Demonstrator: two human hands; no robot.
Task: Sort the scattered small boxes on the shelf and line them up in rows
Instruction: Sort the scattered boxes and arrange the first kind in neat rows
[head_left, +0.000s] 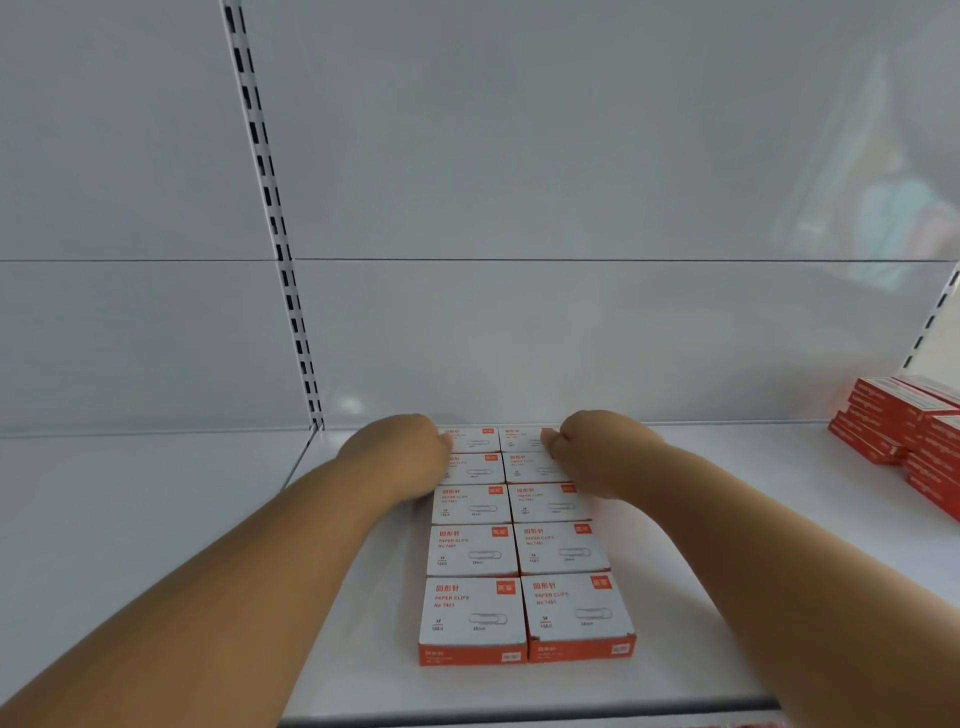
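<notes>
Several white and orange paper-clip boxes (519, 551) lie flat on the white shelf (156, 519) in two neat columns running from the front edge to the back wall. My left hand (400, 452) rests against the left side of the far boxes, its fingers curled against them. My right hand (597, 447) presses the right side of the same far boxes, fingers curled too. Both hands flank the back two rows; neither lifts a box. The nearest pair of boxes (524, 618) sits just behind the shelf's front edge.
A stack of red boxes (904, 436) stands at the far right of the shelf. A slotted white upright (275, 223) runs up the back wall on the left, and another upright (935, 317) shows at the right. Bare shelf lies on both sides of the columns.
</notes>
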